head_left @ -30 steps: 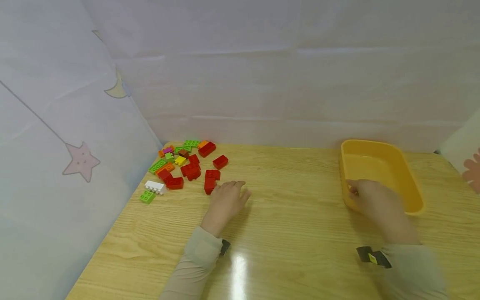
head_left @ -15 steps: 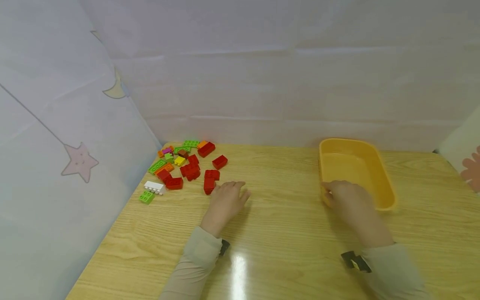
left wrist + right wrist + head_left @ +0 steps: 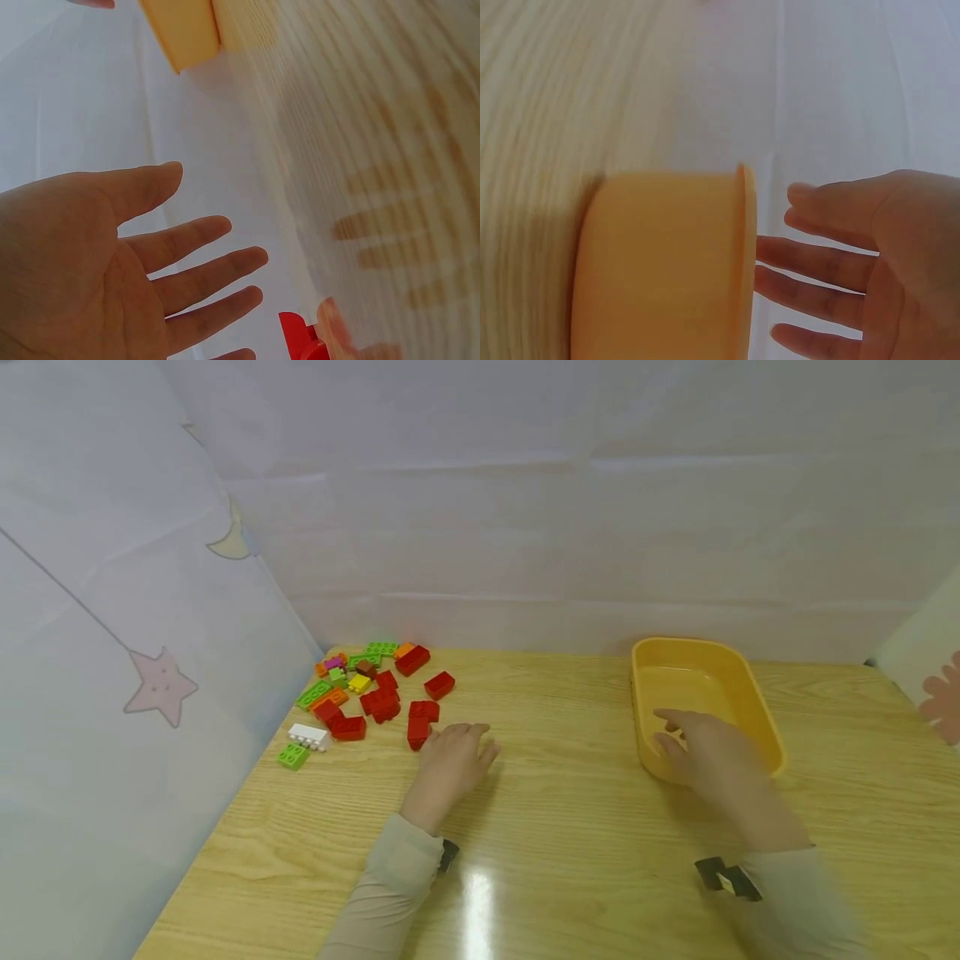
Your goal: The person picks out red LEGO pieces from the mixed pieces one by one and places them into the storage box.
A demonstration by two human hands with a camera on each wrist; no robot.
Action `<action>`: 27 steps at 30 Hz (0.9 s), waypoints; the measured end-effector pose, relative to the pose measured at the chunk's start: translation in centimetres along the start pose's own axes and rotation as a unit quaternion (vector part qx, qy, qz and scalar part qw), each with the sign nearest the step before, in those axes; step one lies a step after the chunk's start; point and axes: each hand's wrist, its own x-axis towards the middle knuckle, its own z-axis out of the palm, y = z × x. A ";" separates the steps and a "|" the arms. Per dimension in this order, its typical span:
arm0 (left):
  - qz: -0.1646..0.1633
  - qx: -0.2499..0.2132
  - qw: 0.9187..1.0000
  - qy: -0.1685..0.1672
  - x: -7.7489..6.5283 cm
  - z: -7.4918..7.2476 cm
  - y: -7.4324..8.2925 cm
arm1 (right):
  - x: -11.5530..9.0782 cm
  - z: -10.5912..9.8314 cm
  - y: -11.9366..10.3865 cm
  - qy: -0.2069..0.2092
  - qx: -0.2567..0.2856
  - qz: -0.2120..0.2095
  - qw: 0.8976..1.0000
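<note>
My left hand (image 3: 450,768), empty with fingers spread, is over the table just right of a pair of red building bricks (image 3: 420,731). In the left wrist view its palm and loose fingers show, with a red brick (image 3: 304,339) below the fingertips. My right hand (image 3: 716,760) hovers over the near left part of a yellow plastic bin (image 3: 637,718), thumb and fingers apart and holding nothing. The right wrist view shows its relaxed fingers right at the rim of the bin (image 3: 660,262). No bricks show inside the bin.
Several bricks lie at the table's back left: red ones (image 3: 381,702), a yellow one (image 3: 360,682), a white one (image 3: 308,736) and a green one (image 3: 293,755). A pale cloth wall (image 3: 480,552) stands behind the wooden table (image 3: 555,827).
The yellow bin has slid left across the table with my right hand gripping its rim. That hand has since let go and opened above the bin. My left hand has stayed put.
</note>
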 end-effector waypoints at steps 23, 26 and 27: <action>0.009 0.011 1.000 0.000 0.2 0.4 -0.2 | -2.6 -3.5 10.4 -0.060 0.009 0.155 0.986; 0.008 0.015 1.000 -0.001 0.2 0.4 -0.2 | -2.6 -3.3 10.8 -0.104 0.014 0.162 0.981; 0.008 0.015 1.000 -0.001 0.2 0.4 -0.2 | -2.6 -3.3 10.8 -0.114 0.017 0.162 0.980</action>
